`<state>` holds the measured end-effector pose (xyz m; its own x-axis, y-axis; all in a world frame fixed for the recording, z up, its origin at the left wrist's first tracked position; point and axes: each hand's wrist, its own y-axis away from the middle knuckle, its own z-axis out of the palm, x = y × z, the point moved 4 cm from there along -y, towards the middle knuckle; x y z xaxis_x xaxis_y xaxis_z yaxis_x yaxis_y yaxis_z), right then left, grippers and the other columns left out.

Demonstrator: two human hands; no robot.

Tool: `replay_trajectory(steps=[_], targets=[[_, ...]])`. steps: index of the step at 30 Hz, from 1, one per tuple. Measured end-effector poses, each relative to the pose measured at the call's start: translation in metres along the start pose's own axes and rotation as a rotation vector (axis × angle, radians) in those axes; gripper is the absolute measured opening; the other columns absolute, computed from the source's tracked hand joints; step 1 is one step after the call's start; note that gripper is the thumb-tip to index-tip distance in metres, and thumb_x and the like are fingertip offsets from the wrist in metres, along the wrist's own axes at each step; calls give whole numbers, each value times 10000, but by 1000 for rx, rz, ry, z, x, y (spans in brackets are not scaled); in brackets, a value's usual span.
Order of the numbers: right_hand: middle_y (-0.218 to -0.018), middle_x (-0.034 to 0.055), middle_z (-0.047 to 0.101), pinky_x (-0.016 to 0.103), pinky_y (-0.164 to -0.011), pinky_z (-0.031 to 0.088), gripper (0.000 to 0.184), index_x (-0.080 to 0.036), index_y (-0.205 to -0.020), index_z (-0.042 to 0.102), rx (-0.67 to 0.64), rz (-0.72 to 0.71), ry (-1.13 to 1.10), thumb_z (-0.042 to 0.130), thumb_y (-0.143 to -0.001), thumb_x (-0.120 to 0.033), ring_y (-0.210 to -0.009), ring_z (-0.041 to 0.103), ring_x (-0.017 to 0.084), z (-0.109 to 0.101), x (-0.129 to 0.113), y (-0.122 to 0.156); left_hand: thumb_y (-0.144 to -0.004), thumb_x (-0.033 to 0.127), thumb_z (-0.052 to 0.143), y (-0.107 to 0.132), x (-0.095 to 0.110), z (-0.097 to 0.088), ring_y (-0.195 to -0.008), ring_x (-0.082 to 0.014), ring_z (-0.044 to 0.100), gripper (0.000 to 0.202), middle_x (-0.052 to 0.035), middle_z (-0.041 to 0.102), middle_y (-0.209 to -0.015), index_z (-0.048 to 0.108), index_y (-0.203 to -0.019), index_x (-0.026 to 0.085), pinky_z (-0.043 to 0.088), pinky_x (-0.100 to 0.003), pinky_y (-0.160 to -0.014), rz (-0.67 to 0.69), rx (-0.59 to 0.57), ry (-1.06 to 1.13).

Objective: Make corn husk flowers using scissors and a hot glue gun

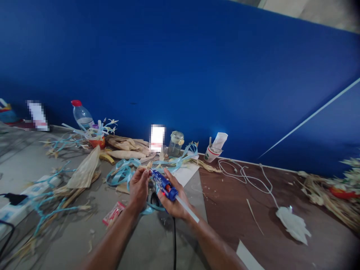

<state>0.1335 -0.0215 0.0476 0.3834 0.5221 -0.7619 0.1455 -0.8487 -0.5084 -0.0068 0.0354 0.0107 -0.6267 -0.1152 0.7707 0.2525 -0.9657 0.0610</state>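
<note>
My right hand (pixel 177 197) is wrapped round a blue hot glue gun (pixel 161 182), with a white glue stick (pixel 188 209) sticking out of its back end. A black cord runs down from the gun. The fingers of my left hand (pixel 139 185) pinch a small pale husk piece (pixel 149 165) close to the gun's nozzle; whether the tip touches it I cannot tell. Beside my left hand lies a loose coil of light blue ribbon (pixel 120 172). A white paper sheet (pixel 187 174) lies just beyond my right hand.
Blue-wrapped twigs (pixel 46 213) and dried husks (pixel 84 170) spread over the left side, near a white power strip (pixel 17 213). Along the blue wall stand a plastic bottle (pixel 82 114), a clear jar (pixel 176 142) and a paper cup (pixel 211 154). A white cable (pixel 247 176) curls at right.
</note>
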Motion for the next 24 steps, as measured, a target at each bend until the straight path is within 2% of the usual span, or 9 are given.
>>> replay_trajectory(steps=[13,20,24], targets=[[-1252,123,582,457,-944,503,733,-223,-1430,327,-14,11,69,625,-761,-256,-1145,565,284,2,-1,2,-553,368,841,1,3,0,-575,-69,522,327,46,595,-609,631,-701,166,413,-182,-575,1,-2,-47],[-1217,129,613,429,-950,497,689,-204,-1408,361,14,23,65,613,-770,-269,-1099,595,267,-2,-4,-1,-556,340,844,0,-1,0,-641,-84,571,313,33,622,-653,627,-705,171,457,-198,-658,-5,-29,8],[-1236,143,601,435,-965,488,673,-187,-1386,397,-2,25,54,624,-758,-276,-1129,580,272,-1,-3,-1,-559,345,840,-1,-1,0,-602,-78,552,309,42,599,-624,624,-697,172,443,-192,-606,2,-15,-15]])
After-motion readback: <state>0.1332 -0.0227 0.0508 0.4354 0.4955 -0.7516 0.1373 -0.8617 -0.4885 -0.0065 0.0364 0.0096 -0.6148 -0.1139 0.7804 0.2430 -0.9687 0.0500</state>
